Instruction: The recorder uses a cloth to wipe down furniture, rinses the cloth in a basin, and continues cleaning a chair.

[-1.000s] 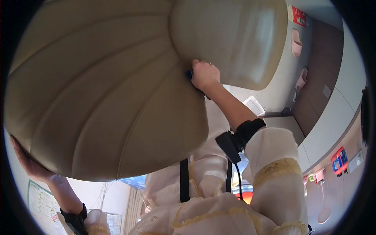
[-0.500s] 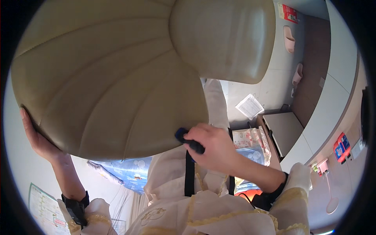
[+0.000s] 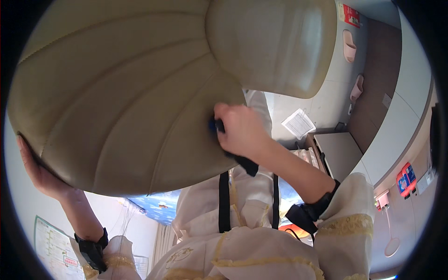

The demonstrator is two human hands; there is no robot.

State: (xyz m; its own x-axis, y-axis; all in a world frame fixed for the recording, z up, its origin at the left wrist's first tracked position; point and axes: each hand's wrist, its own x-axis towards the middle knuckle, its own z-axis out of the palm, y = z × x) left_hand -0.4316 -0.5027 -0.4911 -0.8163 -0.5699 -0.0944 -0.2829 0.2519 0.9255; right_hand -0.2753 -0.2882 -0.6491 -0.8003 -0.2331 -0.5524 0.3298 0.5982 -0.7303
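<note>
A padded olive-brown leather chair (image 3: 121,107) fills the upper left, with a shell-shaped panel crossed by curved seams and a rounded cushion at its upper right. My left hand (image 3: 49,182) grips the panel's lower left edge; some of its fingers are hidden behind the rim. My right hand (image 3: 240,130) is closed around a small black-handled brush (image 3: 213,126) with a dark blue head, held against the panel near its right edge. Motion blurs the brush slightly, and my fingers cover most of it.
Pink slippers (image 3: 349,46) and a printed paper sheet (image 3: 298,123) lie on the floor to the right. Beyond them stands a pale cabinet (image 3: 396,135). Blue patterned bedding (image 3: 161,205) shows below the chair. A chart (image 3: 53,247) hangs at lower left.
My right hand has moved up the panel with the brush, away from the lower edge. The chair has shifted slightly, and my left hand has moved a little left and down with it.
</note>
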